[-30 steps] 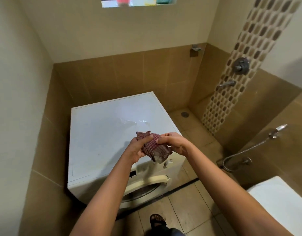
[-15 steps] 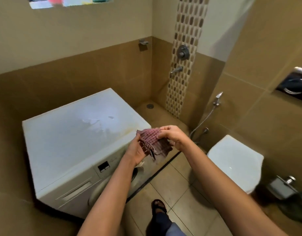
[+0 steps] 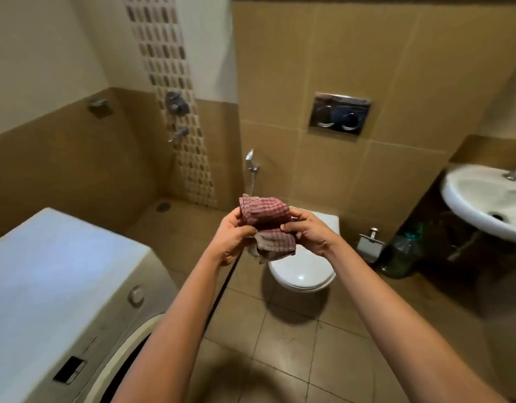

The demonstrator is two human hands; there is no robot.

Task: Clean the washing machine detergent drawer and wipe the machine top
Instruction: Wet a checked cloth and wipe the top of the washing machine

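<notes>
The washing machine [image 3: 62, 286] stood at the near left, its white top [image 3: 56, 263] running from the near left edge toward the far tiled corner; a round knob [image 3: 135, 295] and the curved door rim [image 3: 126, 353] showed on its front, facing right. The detergent drawer could not be made out with certainty.

A red-and-white checked cloth [image 3: 267, 225] was held in mid-air at centre, to the right of the machine and clear of its top, in front of the toilet [image 3: 302, 269]. The cloth was bunched, its long axis lying roughly left to right between the two hands, with a loose grey-edged fold hanging below.

The left hand [image 3: 232, 239] had its grip closed on the left end of the cloth, thumb on top and fingers curled underneath. The right hand [image 3: 310, 232] had its grip closed on the right end, thumb and forefinger pinching the fold. Both forearms reached in from the near edge.

Beyond the cloth a hand sprayer [image 3: 252, 162] hung on the far wall, with shower fittings [image 3: 177, 106] further left and a flush plate [image 3: 339, 113] above the toilet. A paper holder [image 3: 370, 242] and a dark green bottle [image 3: 402, 254] stood at the lower right, under a white basin [image 3: 483, 205] at the far right edge. The floor [image 3: 294, 338] was tan tile.
</notes>
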